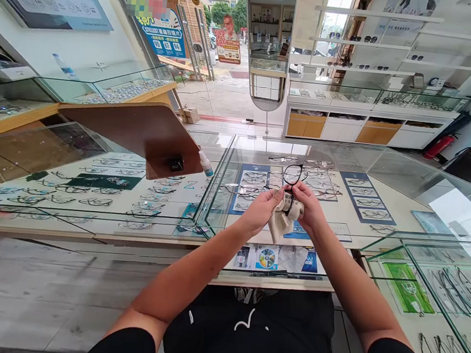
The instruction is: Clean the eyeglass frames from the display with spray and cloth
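Note:
Dark round-rimmed eyeglasses (pixel 293 175) are held up over the glass counter, one lens standing above my fingers. My left hand (pixel 260 212) is closed on a beige cleaning cloth (pixel 279 226), which is bunched around the lower part of the glasses and hangs down below. On the other side, my right hand (pixel 307 207) grips the glasses frame, its thumb and fingers pinched near the middle. Some of the cloth also touches the right fingers. The lower lens is mostly hidden by the cloth and fingers.
Beneath my hands, a glass display case (pixel 321 239) holds several eyeglasses. To the left stand a brown-backed mirror or panel (pixel 139 127) and a small spray bottle (pixel 206 164). White papers (pixel 462 214) lie at right. Beyond is a tall oval mirror (pixel 268 45).

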A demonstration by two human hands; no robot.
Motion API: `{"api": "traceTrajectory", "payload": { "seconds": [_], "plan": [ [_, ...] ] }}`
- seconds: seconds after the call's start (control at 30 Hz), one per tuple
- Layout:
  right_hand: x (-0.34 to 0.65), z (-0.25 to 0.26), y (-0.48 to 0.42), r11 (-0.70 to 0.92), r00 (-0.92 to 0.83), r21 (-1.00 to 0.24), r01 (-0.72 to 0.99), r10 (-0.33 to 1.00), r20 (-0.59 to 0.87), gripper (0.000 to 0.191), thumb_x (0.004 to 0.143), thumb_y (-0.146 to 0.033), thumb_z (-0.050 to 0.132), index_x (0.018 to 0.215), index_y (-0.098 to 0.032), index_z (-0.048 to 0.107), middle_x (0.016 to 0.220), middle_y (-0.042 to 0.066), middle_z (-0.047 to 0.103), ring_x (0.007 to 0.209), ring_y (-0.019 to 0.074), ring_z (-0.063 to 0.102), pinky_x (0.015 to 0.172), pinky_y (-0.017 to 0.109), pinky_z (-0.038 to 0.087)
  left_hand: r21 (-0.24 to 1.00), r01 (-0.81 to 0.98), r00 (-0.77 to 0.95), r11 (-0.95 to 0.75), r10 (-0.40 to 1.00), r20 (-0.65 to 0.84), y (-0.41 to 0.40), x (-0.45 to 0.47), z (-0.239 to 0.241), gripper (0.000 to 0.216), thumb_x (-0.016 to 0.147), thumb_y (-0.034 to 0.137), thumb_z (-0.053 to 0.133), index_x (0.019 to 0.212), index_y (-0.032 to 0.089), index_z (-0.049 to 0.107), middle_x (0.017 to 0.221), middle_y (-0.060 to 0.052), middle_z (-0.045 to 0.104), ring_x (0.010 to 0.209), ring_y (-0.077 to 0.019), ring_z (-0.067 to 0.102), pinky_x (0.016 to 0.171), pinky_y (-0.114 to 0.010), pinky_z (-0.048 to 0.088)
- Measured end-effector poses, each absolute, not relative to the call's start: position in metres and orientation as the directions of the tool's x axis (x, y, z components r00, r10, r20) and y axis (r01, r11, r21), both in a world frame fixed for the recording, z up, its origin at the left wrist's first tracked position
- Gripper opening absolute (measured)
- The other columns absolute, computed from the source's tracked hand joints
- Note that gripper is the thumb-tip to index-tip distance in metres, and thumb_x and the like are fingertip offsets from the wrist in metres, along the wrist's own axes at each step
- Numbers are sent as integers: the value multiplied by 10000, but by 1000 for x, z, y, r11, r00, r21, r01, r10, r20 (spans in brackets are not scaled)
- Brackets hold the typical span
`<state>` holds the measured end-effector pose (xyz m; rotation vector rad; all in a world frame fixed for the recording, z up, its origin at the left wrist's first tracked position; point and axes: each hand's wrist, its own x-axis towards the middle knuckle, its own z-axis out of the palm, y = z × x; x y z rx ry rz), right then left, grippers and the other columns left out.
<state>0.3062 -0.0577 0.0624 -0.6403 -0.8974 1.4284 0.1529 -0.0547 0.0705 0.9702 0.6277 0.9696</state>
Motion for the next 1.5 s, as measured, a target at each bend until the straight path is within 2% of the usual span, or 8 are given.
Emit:
{"api": "traceTrajectory", "payload": {
  "seconds": [0.23, 0.47, 0.6, 0.8, 1.03, 1.23, 1.37, 1.5],
  "plan": [
    [306, 65, -62, 70, -92, -870, -488, 987, 132, 419, 723, -525, 988, 844, -273, 676, 968, 7, 787, 850, 199, 715, 786, 323, 582, 897, -349, 498, 271, 865, -67, -53, 148, 71, 612, 721, 615, 981, 1070, 157, 776, 864, -24, 746, 753, -138, 659, 721, -270, 510],
    [308, 66, -62, 60, -71, -856, -513, 991, 112, 408, 707, -516, 1002, 812, -263, 700, 1005, 16, 794, 887, 193, 696, 822, 319, 580, 920, -298, 545, 255, 836, -55, -57, 141, 76, 636, 684, 543, 1025, 1099, 160, 732, 946, -45, 771, 805, -156, 697, 778, -280, 536],
    [306, 64, -60, 70, -52, -857, -511, 992, 112, 428, 672, -524, 1014, 828, -275, 702, 992, 22, 799, 922, 215, 711, 861, 351, 583, 934, -309, 501, 179, 866, -1, -61, 145, 76, 639, 756, 613, 960, 1171, 184, 733, 942, -35, 767, 817, -156, 696, 767, -271, 535],
    [306, 61, -58, 101, -40, -871, -480, 990, 136, 434, 665, -533, 1020, 819, -277, 705, 921, 8, 788, 900, 208, 711, 887, 348, 574, 946, -315, 359, 76, 932, 44, -58, 152, 70, 637, 820, 777, 819, 1013, 177, 732, 836, -23, 727, 795, -159, 674, 735, -274, 519],
    [307, 62, -58, 70, -44, -851, -520, 993, 108, 431, 666, -525, 1031, 811, -272, 714, 934, -1, 813, 872, 190, 714, 834, 317, 583, 938, -325, 430, 119, 902, 34, -58, 152, 68, 641, 772, 671, 922, 1140, 183, 727, 905, -13, 733, 792, -138, 658, 735, -255, 517],
    [306, 62, -57, 66, -33, -844, -533, 995, 99, 422, 645, -505, 1044, 807, -269, 734, 916, -6, 813, 851, 174, 709, 817, 290, 578, 960, -276, 327, 39, 943, 55, -56, 154, 66, 625, 856, 791, 772, 971, 180, 707, 778, -4, 673, 709, -140, 608, 681, -274, 496],
    [306, 62, -58, 65, -26, -849, -524, 995, 93, 405, 693, -514, 1012, 810, -265, 716, 992, 21, 831, 891, 201, 723, 849, 330, 589, 954, -284, 428, 91, 903, 41, -55, 150, 67, 661, 759, 704, 914, 1101, 173, 717, 852, -6, 721, 739, -135, 634, 700, -266, 506],
    [304, 59, -57, 94, -10, -852, -514, 993, 115, 441, 632, -520, 1051, 810, -268, 737, 926, 4, 818, 840, 176, 702, 842, 303, 577, 951, -299, 374, 79, 926, 41, -53, 151, 66, 674, 802, 764, 846, 1120, 177, 749, 850, -13, 745, 740, -143, 656, 691, -268, 504]
  ]
}}
